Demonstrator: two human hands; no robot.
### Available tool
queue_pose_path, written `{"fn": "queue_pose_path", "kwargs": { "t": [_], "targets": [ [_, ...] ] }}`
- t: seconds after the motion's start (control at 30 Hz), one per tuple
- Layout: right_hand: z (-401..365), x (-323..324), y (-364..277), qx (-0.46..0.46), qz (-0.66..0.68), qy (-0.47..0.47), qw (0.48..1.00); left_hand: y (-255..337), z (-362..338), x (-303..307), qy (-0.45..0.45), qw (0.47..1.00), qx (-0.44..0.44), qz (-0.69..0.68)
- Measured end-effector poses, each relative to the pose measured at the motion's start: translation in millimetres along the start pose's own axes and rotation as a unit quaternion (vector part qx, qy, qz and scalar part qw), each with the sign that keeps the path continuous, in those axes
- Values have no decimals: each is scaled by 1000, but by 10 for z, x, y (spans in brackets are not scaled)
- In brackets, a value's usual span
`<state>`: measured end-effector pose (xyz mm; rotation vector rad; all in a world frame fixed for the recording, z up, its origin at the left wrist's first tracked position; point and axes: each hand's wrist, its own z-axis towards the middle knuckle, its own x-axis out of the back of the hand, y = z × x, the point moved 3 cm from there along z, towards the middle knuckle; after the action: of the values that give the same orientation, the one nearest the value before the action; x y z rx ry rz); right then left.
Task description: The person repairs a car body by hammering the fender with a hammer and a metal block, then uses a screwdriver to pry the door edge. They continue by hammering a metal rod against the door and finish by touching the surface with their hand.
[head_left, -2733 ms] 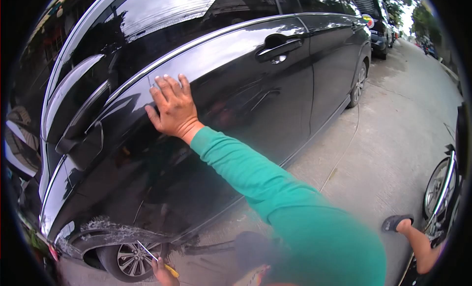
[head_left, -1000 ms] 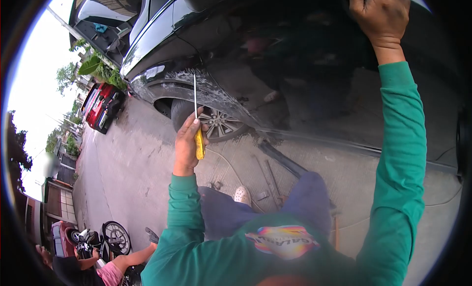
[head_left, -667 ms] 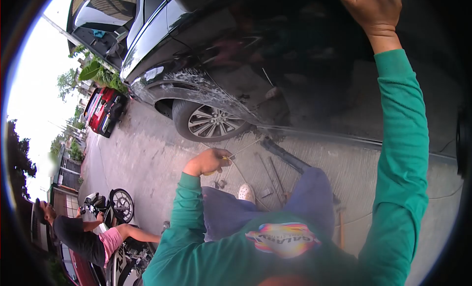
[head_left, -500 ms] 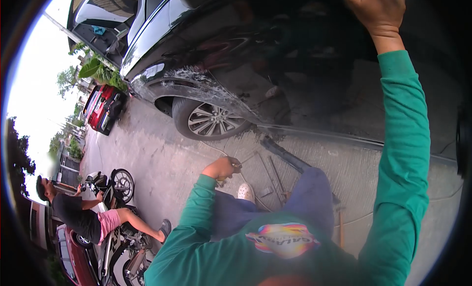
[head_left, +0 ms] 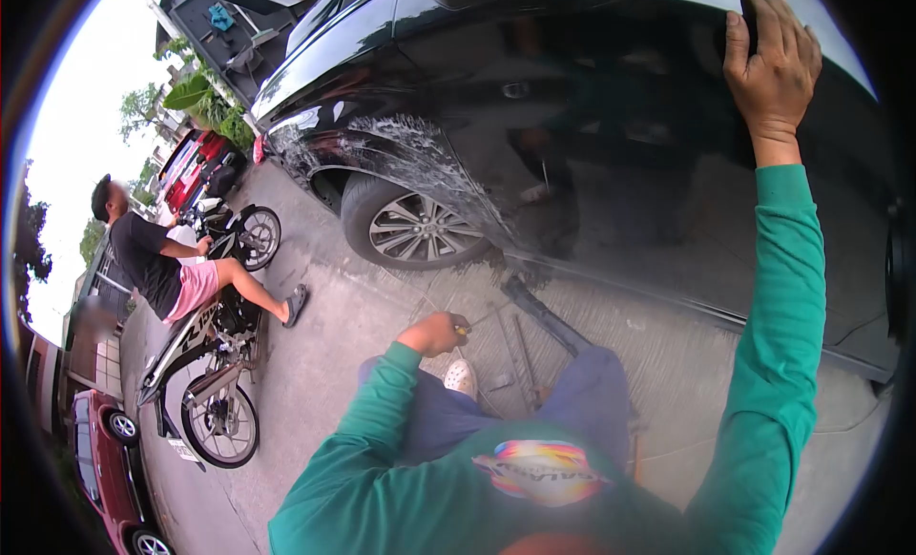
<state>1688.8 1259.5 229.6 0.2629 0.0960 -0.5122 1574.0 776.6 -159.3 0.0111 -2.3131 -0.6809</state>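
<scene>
My right hand (head_left: 778, 73) lies open on the upper side of a black car (head_left: 611, 116), its fingers spread over the glossy panel. Down by the front of my knees, my left hand (head_left: 434, 335) is closed around a small object with a yellow part (head_left: 463, 331); I cannot tell what kind it is. Beyond that hand is the car's wheel (head_left: 420, 226), with a silver multi-spoke rim. White scuffs and scratches (head_left: 405, 145) mark the bodywork above the wheel and along the panel edge.
Long thin bars (head_left: 525, 353) lie on the concrete (head_left: 324, 364) between my legs, near a white shoe (head_left: 461, 377). To the left a person (head_left: 153, 254) sits on a motorcycle (head_left: 215, 364). A dark red car (head_left: 100, 469) and a red vehicle (head_left: 196, 168) stand farther off.
The view has shifted, bringing my whole right hand into sight with its fingers spread on the car. The motorcycle and its rider have moved up in the view. My left hand stays closed.
</scene>
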Motion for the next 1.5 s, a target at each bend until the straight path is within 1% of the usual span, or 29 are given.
{"fn": "queue_pose_path", "kwargs": {
  "t": [0.03, 0.07, 0.1, 0.13, 0.17, 0.2, 0.23, 0.27, 0.37, 0.47, 0.53, 0.57, 0.63, 0.77, 0.83, 0.87, 0.9, 0.93, 0.97, 1.03, 1.07, 1.1, 1.17, 1.2, 1.23, 1.3, 1.4, 1.47, 1.5],
  "targets": [
    [-25, -18, 64, -7, -18, -4, 1000, 150, -132, 37, 4, 1000, 11, 28],
    [26, 69, 0, -27, -1, -17, 999, -32, 66, -56, -19, 998, -20, 64],
    [-26, -108, 196, -35, -7, -11, 999, -111, 140, -179, -28, 999, 9, -27],
    [-58, -162, 262, -41, 44, 7, 998, -413, 522, -381, -55, 998, 15, -30],
    [-60, -84, 266, -35, 51, 2, 998, -421, 620, -424, -81, 996, -1, -22],
    [-46, 5, 260, -54, 71, -6, 996, -785, 1025, -553, -90, 995, -51, 8],
    [-66, -2, 263, -66, 93, 1, 993, -724, 1152, -421, -84, 994, -65, 23],
    [-92, 19, 277, -63, 93, -12, 994, -586, 1090, -370, -92, 994, -54, 33],
    [-124, 63, 192, -51, 71, -40, 995, -761, 1062, -582, -137, 989, -21, 56],
    [-118, 143, 228, -29, 58, -64, 996, -579, 895, -643, -156, 985, -33, 73],
    [-94, 205, 219, -26, 60, -73, 995, -177, 627, -584, -92, 988, -51, 111],
    [-94, 219, 207, -31, 69, -80, 994, -316, 807, -632, -94, 988, -54, 113],
    [-89, 231, 190, -30, 63, -87, 994, -586, 1289, -797, -135, 979, -83, 129],
    [-61, 337, 119, -52, 64, -105, 991, -672, 1550, -770, -131, 961, -149, 194],
    [-86, 543, 100, -49, 96, -130, 986, -609, 1642, -615, -151, 920, -234, 276],
    [-179, 686, 29, -45, 133, -153, 978, -555, 1390, -590, -165, 898, -264, 311],
    [-337, 813, 16, -55, 227, -165, 958, -537, 1291, -626, -108, 994, -29, -18],
    [-562, 987, -3, -73, 274, -221, 933, -313, 1030, -557, -91, 996, -13, 21],
    [-897, 1139, -9, -83, 301, -258, 914, -422, 1067, -564, -80, 995, -53, 22],
    [-1675, 1507, 105, -74, 299, -366, 878, -611, 1091, -552, -88, 994, -40, 45],
    [-2198, 1749, 188, -95, 275, -450, 845, -694, 1006, -565, -87, 995, -26, 42],
    [-2788, 1957, 305, -161, 258, -510, 805, -887, 1071, -556, -96, 994, -14, 50],
    [-4208, 2529, 595, -331, 151, -697, 618, -860, 835, -516, -112, 992, 52, 5],
    [-5033, 2965, 741, -335, 77, -773, 532, -1002, 810, -527, -107, 993, 49, 13],
    [-5490, 3416, 760, -322, 22, -839, 438, -1106, 798, -506, -101, 994, 43, 23],
    [-6172, 4242, 621, -376, -29, -870, 318, -1081, 680, -465, -89, 994, 62, 26],
    [-6799, 5116, 241, -452, -24, -856, 250, -1283, 704, -398, -43, 995, -1, 93],
    [-7079, 5393, -68, -492, -44, -854, 164, -1229, 641, -351, -23, 1000, 1, 18],
    [-7294, 5570, -233, -465, -34, -863, 193, -1189, 592, -304, -4, 1000, -9, 30]
  ]
}}
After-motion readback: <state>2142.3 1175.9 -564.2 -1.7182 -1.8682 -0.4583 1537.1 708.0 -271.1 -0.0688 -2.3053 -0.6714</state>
